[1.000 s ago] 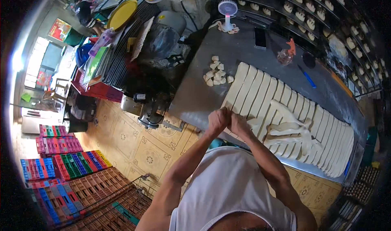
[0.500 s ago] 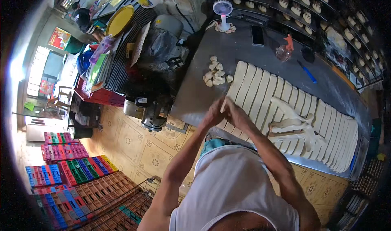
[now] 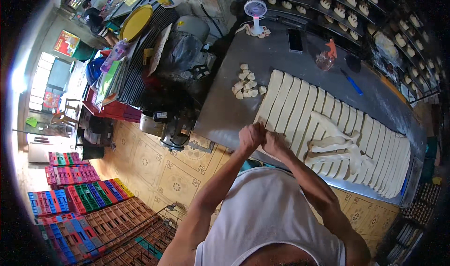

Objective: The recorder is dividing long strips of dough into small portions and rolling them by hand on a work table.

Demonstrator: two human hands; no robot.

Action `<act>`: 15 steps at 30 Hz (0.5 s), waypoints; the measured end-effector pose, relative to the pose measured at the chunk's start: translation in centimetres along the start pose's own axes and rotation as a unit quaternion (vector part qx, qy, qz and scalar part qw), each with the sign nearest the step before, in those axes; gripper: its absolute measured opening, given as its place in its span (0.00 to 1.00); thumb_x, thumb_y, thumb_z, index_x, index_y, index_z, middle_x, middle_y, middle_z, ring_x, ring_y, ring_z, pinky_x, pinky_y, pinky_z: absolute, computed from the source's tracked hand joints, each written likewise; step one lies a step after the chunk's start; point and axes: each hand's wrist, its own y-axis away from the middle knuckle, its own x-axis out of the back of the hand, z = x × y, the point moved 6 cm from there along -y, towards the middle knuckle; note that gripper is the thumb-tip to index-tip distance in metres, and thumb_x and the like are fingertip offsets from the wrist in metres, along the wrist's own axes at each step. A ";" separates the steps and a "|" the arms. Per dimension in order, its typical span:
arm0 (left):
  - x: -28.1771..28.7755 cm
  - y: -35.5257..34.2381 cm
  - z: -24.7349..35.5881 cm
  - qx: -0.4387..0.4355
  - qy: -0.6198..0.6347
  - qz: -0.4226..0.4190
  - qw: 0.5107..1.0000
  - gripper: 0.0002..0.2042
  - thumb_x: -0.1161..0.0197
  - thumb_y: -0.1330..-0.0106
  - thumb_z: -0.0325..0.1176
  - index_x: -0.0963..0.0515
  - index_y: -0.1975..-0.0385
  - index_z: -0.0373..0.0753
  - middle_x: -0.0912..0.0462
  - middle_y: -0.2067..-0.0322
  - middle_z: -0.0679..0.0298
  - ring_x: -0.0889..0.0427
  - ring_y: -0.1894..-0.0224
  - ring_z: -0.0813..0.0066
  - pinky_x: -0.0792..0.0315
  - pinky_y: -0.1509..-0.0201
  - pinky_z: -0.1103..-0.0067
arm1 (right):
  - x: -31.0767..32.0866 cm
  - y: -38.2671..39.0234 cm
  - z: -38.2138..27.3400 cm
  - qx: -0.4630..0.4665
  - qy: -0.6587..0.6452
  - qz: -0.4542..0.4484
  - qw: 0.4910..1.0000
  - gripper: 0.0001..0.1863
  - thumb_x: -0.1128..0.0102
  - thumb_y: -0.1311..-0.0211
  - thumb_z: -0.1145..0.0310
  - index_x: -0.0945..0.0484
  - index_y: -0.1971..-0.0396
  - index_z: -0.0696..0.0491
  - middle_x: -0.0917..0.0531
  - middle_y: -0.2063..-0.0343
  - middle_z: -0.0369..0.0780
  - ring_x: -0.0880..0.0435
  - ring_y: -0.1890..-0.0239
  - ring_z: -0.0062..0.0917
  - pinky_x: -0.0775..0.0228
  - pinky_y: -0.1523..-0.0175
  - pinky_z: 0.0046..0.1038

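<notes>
Left hand [image 3: 251, 135] curled closed, pressed against right hand [image 3: 273, 141] at the near table edge. Can't tell what's inside; right fingertips are hidden, grip unclear. Dough strips [image 3: 287, 107] lie side by side on the metal table [image 3: 222, 112], right forearm covering a near corner. Looser dough strips [image 3: 328, 144] tangled on top, ends hard to separate. Pale stuff round the fan [image 3: 256, 13] base, unclear. Shaped dough pieces [image 3: 352, 20] upper right fade into dark rim.
</notes>
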 end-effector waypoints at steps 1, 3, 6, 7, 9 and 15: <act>-0.4 -0.3 0.0 0.000 0.003 -0.001 1.000 0.22 0.48 0.29 0.48 0.19 0.76 0.37 0.18 0.75 0.45 0.17 0.71 0.41 0.23 0.66 0.55 | 1.1 0.2 -0.5 -0.024 0.002 -0.012 1.000 0.11 0.43 0.40 0.63 0.23 0.65 0.56 0.16 0.71 0.53 0.17 0.67 0.53 0.26 0.60 0.51; -0.1 -1.7 -0.7 0.038 -0.018 0.049 0.998 0.22 0.48 0.29 0.49 0.20 0.79 0.39 0.18 0.77 0.46 0.18 0.73 0.40 0.24 0.67 0.54 | 3.2 0.8 -1.8 -0.045 0.004 -0.028 0.999 0.11 0.43 0.39 0.61 0.23 0.67 0.54 0.16 0.73 0.52 0.16 0.67 0.52 0.26 0.60 0.50; 0.3 -3.9 -3.1 0.032 -0.018 0.016 0.999 0.17 0.46 0.29 0.47 0.22 0.59 0.37 0.17 0.65 0.43 0.17 0.61 0.40 0.23 0.60 0.56 | 7.9 2.1 -9.4 0.180 -0.077 -0.115 0.974 0.15 0.42 0.39 0.59 0.25 0.60 0.54 0.16 0.71 0.52 0.15 0.67 0.48 0.23 0.62 0.47; 0.8 -4.6 -3.4 0.015 0.015 0.049 0.999 0.18 0.44 0.29 0.46 0.25 0.52 0.36 0.18 0.59 0.41 0.18 0.56 0.40 0.23 0.56 0.56 | 8.4 1.0 -9.6 0.180 -0.075 -0.112 0.974 0.15 0.42 0.39 0.59 0.25 0.60 0.54 0.16 0.71 0.52 0.15 0.67 0.48 0.23 0.62 0.47; 3.2 -4.6 -1.4 -0.108 0.047 0.106 0.987 0.19 0.42 0.31 0.44 0.29 0.47 0.36 0.19 0.57 0.40 0.19 0.54 0.40 0.24 0.53 0.56 | 8.7 -1.5 -4.9 -0.136 -0.132 -0.061 0.980 0.18 0.43 0.37 0.61 0.28 0.50 0.52 0.15 0.69 0.53 0.14 0.65 0.48 0.21 0.59 0.47; -6.4 0.0 -6.8 -0.068 0.217 -0.186 0.956 0.22 0.34 0.41 0.37 0.28 0.47 0.38 0.18 0.61 0.46 0.20 0.51 0.42 0.24 0.50 0.58 | 1.0 -0.1 -2.4 0.139 -0.014 0.039 0.989 0.33 0.37 0.41 0.66 0.37 0.36 0.53 0.22 0.49 0.56 0.20 0.49 0.49 0.27 0.45 0.45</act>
